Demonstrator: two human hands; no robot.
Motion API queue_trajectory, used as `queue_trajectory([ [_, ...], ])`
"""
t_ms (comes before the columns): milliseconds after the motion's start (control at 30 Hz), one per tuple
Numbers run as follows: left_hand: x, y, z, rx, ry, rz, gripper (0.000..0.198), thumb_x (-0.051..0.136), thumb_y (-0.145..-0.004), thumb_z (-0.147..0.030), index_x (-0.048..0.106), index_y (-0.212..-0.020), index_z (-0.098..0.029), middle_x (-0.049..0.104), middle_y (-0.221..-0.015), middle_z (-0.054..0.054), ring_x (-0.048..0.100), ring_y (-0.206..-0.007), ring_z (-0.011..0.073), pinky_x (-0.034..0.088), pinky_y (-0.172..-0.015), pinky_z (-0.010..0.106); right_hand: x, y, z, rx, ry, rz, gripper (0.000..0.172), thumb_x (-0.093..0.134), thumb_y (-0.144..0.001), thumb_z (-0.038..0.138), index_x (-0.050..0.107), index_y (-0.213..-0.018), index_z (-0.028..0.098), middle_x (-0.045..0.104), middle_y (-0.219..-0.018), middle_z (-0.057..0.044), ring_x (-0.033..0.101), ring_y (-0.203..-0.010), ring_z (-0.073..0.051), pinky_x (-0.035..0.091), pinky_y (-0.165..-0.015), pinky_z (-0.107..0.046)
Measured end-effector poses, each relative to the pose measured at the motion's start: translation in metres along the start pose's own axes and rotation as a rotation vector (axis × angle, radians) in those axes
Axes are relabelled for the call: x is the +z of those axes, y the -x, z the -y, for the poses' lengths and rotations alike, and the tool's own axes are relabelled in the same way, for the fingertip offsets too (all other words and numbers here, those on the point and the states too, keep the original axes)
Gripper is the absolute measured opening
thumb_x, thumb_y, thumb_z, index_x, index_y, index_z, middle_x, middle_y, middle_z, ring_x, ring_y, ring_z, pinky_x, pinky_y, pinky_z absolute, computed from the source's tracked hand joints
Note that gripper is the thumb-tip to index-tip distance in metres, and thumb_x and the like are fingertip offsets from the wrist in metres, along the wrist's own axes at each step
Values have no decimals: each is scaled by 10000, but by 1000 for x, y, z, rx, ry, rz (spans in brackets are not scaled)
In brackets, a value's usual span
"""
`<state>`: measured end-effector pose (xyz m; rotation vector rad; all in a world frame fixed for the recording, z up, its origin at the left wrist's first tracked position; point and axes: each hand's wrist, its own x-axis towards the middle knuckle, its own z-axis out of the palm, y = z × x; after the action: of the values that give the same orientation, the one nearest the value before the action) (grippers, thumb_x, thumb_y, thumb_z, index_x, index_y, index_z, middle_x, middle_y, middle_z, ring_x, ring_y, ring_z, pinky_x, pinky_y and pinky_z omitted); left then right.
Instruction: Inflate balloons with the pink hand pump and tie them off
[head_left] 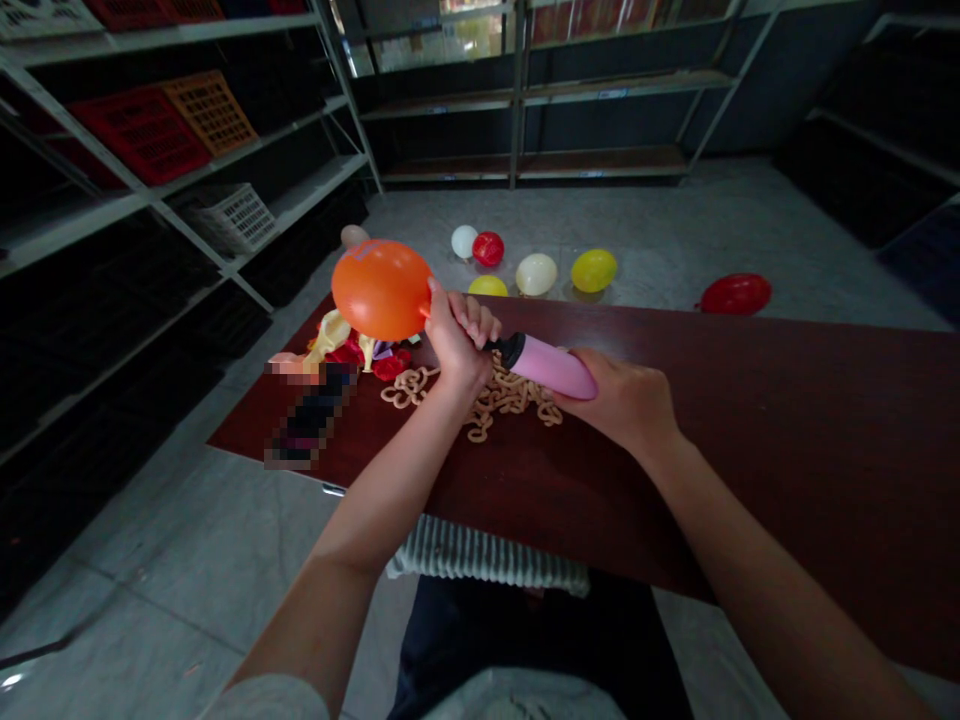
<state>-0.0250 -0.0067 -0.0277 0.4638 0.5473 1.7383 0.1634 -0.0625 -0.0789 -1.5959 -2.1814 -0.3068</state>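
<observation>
An inflated orange balloon (382, 290) sits at the left of my grasp, over the table. Closed around its neck is my left hand (459, 335), which also covers the black nozzle end of a pink balloon pump (551, 367). My right hand (626, 400) is wrapped round the rear end of that pump. Whether the balloon's mouth is on the nozzle is hidden by my left fingers. Below the hands, a heap of beige chain links (510, 395) lies on the table. Left of it rest several limp balloons (390, 363) in red, yellow and purple.
The dark red table (750, 430) spans the front. A pixelated dark object (311, 415) lies near its left edge. On the floor beyond are inflated balloons, among them a red one (739, 293) and a yellow one (594, 270). Shelves with crates (142, 130) stand left and behind.
</observation>
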Motion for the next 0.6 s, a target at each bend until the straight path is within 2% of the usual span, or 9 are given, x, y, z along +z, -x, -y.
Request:
queue_trajectory([
  [133, 0, 1, 1, 1, 17, -17, 607, 360, -997, -518, 254, -494, -194, 209, -399, -63, 191, -308, 57, 238, -352, 236, -1, -1, 2, 0, 3, 11, 507, 606, -792, 581, 656, -1159, 235, 753, -938, -64, 665, -711, -222, 352, -591, -316],
  [367, 0, -6, -11, 8, 8, -63, 607, 386, -988, -517, 233, -497, -195, 200, -397, -67, 196, -306, 54, 236, -359, 231, -4, -4, -1, -26, 48, -20, 555, 518, -835, 656, 649, -1175, 238, 739, -914, -63, 644, -722, -213, 330, -602, -309],
  [600, -9, -19, -26, 79, 10, -115, 594, 415, -984, -475, 220, -497, -196, 202, -385, -65, 184, -309, 58, 235, -364, 226, -5, -4, -18, -63, 96, -52, 570, 485, -858, 670, 661, -1137, 206, 741, -897, -74, 652, -742, -219, 345, -618, -318],
])
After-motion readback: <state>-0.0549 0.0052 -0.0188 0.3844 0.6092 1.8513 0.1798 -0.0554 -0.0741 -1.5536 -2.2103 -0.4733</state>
